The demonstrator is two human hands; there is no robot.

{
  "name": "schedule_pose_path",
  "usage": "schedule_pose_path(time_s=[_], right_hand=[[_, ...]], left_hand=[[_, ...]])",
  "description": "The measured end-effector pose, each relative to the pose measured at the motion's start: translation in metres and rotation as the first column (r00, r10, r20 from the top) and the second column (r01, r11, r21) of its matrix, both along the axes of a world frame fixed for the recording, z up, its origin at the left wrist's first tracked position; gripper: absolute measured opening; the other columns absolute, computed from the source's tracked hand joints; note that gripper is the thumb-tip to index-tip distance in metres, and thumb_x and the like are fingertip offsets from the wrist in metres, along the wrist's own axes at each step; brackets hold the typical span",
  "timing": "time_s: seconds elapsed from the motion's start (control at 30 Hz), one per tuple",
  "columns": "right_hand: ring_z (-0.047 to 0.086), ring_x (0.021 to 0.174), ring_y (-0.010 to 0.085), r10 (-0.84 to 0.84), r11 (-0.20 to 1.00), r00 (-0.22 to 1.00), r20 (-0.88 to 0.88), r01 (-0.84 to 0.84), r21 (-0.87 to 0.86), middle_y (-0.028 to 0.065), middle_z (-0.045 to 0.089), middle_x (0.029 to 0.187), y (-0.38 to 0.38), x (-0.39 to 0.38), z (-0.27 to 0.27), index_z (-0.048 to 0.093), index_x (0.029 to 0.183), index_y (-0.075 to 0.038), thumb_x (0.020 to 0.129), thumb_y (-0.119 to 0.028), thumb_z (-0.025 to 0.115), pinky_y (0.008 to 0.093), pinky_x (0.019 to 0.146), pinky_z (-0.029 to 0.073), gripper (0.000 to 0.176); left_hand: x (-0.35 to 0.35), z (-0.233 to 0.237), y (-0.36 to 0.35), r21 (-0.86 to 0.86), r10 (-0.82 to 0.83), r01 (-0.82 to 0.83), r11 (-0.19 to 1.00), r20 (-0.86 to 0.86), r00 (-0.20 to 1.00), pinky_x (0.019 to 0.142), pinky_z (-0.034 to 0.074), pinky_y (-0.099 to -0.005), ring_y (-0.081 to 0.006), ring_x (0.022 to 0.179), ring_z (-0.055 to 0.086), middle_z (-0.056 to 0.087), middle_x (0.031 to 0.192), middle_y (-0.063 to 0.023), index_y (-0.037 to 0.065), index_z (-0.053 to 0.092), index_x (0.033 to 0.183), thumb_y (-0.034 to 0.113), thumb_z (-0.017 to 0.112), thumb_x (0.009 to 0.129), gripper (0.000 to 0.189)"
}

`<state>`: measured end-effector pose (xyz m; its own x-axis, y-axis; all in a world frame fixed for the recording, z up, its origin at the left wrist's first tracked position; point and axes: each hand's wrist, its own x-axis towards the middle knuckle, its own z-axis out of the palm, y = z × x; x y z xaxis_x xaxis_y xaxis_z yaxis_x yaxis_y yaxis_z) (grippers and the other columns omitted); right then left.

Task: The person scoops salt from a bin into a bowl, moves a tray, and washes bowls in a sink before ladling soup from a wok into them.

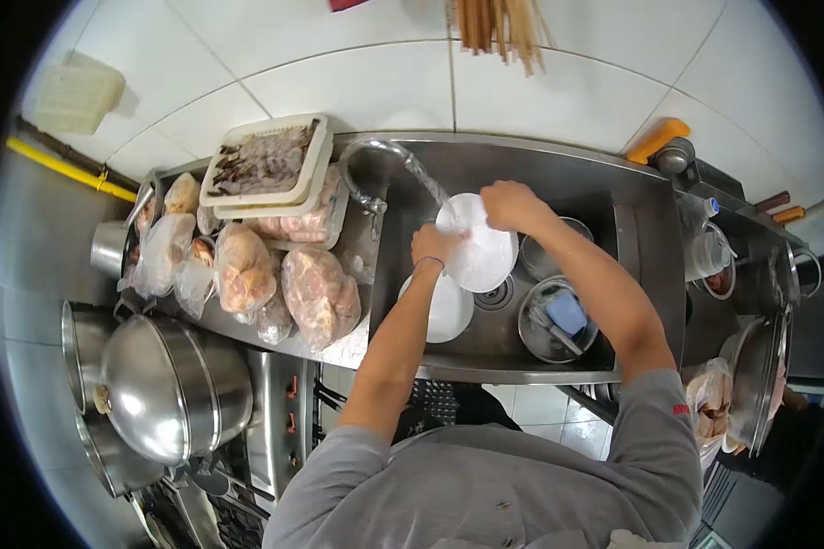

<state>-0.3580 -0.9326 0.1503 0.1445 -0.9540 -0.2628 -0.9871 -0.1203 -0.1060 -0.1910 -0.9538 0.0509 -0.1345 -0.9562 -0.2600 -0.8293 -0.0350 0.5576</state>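
A white bowl [487, 258] is tilted beneath the running tap [382, 145] over the steel sink [604, 274]. My left hand [437, 244] grips its left side, some fingers hidden behind or inside it. My right hand [511, 205] is closed on its upper right rim. Water falls onto the bowl's upper left part. Below my left hand, a second white dish [450, 316] rests in the sink. To the right, a steel bowl [531, 339] holds a blue sponge [566, 313] and utensils. Another round steel container [572, 229] sits partly behind my right forearm.
Bagged raw meat [320, 297] and a white basket of shrimp-like seafood [264, 165] crowd the left counter. Large steel pots [160, 389] stand at the lower left. An orange-handled tool [657, 140] lies at the sink's back right corner. Containers [710, 252] stand on the right.
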Motion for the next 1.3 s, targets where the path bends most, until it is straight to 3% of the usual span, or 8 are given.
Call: schedule_pose_path(time_s=[0.37, 0.47, 0.6, 0.67, 0.77, 0.8, 0.93, 1.3], right_hand=[[0.059, 0.098, 0.0210, 0.453, 0.826, 0.835, -0.313, -0.525, -0.206, 0.0016, 0.068, 0.098, -0.025, 0.062, -0.020, 0.074, 0.090, -0.017, 0.075, -0.016, 0.065, 0.0410, 0.077, 0.049, 0.017], [0.056, 0.095, 0.0214, 0.338, 0.743, 0.939, 0.064, -0.224, -0.630, 0.0030, 0.066, 0.094, -0.011, 0.023, -0.037, 0.073, 0.088, -0.016, 0.072, -0.011, 0.065, 0.0388, 0.078, 0.048, 0.018], [0.060, 0.102, 0.0287, -0.115, 0.723, 0.539, 0.834, 0.621, -0.302, 0.0114, 0.065, 0.107, 0.040, -0.006, -0.086, 0.068, 0.101, -0.008, 0.079, -0.011, 0.064, 0.0391, 0.087, 0.048, 0.023], [0.060, 0.106, 0.0334, -0.502, 0.699, 0.275, 0.820, 0.687, 0.198, 0.0168, 0.064, 0.112, 0.078, 0.007, -0.160, 0.064, 0.113, -0.007, 0.083, -0.021, 0.065, 0.0418, 0.091, 0.046, 0.033], [0.060, 0.110, 0.0372, -0.634, 0.773, 0.652, 0.416, 0.539, 0.333, 0.0254, 0.057, 0.125, 0.121, 0.066, -0.246, 0.046, 0.134, -0.001, 0.081, -0.037, 0.069, 0.0450, 0.090, 0.048, 0.068], [0.059, 0.113, 0.0363, -0.840, 0.543, 0.336, 0.426, 0.504, 0.672, 0.0257, 0.056, 0.126, 0.121, 0.079, -0.199, 0.048, 0.132, 0.002, 0.082, -0.031, 0.066, 0.0434, 0.094, 0.046, 0.063], [0.060, 0.109, 0.0359, -0.671, 0.732, 0.586, 0.454, 0.426, 0.531, 0.0240, 0.060, 0.120, 0.107, 0.060, -0.272, 0.060, 0.119, 0.001, 0.082, -0.019, 0.058, 0.0418, 0.093, 0.047, 0.042], [0.069, 0.081, 0.0285, -0.343, 0.696, 0.395, 0.852, 0.716, -0.052, 0.0162, 0.070, 0.089, 0.024, 0.013, -0.169, 0.069, 0.099, -0.003, 0.085, -0.018, 0.060, 0.0375, 0.072, 0.052, 0.023]], left_hand=[[0.024, -0.047, 0.013, -0.312, -0.113, -0.035, 0.950, -0.446, 0.888, 0.093, 0.045, -0.0451, -0.0430, 0.110, 0.056, 0.059, 0.119, -0.0253, 0.006, 0.053, 0.128, 0.001, 0.051, 0.084, 0.044], [0.021, -0.022, -0.011, -0.474, -0.382, 0.124, 0.872, -0.497, 0.779, 0.095, 0.045, -0.0440, -0.0422, 0.112, 0.055, 0.058, 0.121, -0.0232, 0.006, 0.056, 0.122, -0.004, 0.051, 0.079, 0.044], [-0.002, 0.022, -0.046, -0.596, -0.694, 0.519, 0.612, -0.091, 0.714, 0.093, 0.047, -0.0441, -0.0392, 0.108, 0.058, 0.062, 0.115, -0.0208, 0.009, 0.060, 0.115, 0.002, 0.051, 0.080, 0.037], [-0.017, 0.062, -0.043, -0.350, -0.692, 0.687, 0.636, 0.135, 0.709, 0.094, 0.047, -0.0444, -0.0372, 0.109, 0.059, 0.061, 0.117, -0.0201, 0.011, 0.059, 0.120, 0.001, 0.049, 0.082, 0.041], [-0.025, 0.061, -0.048, -0.260, -0.683, 0.770, 0.582, 0.358, 0.637, 0.089, 0.049, -0.0452, -0.0354, 0.103, 0.062, 0.063, 0.114, -0.0181, 0.014, 0.060, 0.121, 0.009, 0.047, 0.087, 0.037], [-0.023, 0.071, -0.049, -0.225, -0.677, 0.783, 0.580, 0.401, 0.617, 0.087, 0.050, -0.0455, -0.0354, 0.103, 0.062, 0.063, 0.113, -0.0179, 0.014, 0.060, 0.120, 0.009, 0.047, 0.087, 0.036], [-0.015, 0.101, -0.055, -0.136, -0.637, 0.804, 0.579, 0.541, 0.550, 0.079, 0.053, -0.0462, -0.0352, 0.097, 0.064, 0.066, 0.107, -0.0164, 0.014, 0.060, 0.116, 0.010, 0.047, 0.087, 0.032], [0.041, 0.110, -0.002, -0.228, -0.633, 0.775, 0.590, 0.466, 0.619, 0.069, 0.056, -0.0470, -0.0353, 0.079, 0.068, 0.061, 0.108, -0.0121, 0.011, 0.060, 0.112, 0.014, 0.047, 0.088, 0.027]])
